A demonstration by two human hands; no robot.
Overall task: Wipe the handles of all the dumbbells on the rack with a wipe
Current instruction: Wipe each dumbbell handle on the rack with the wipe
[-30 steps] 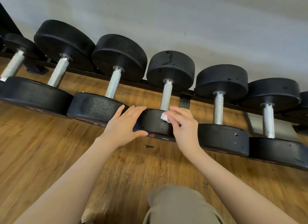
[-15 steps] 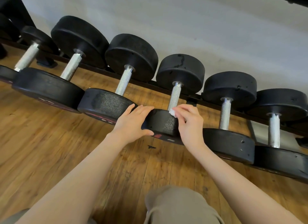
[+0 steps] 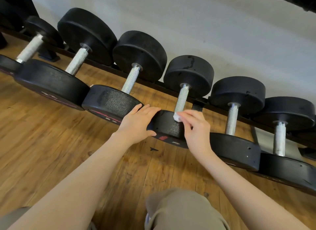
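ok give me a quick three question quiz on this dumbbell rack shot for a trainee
1. True or false: the right hand pinches the white wipe at the near end of a dumbbell handle.
2. What does the left hand rest on?
A) the wooden floor
B) the near black head of that same dumbbell
C) the wall
3. Fill in: the handle being wiped belongs to the ____ dumbbell from the left among those in view.

Key: 1 true; 2 B; 3 fourth
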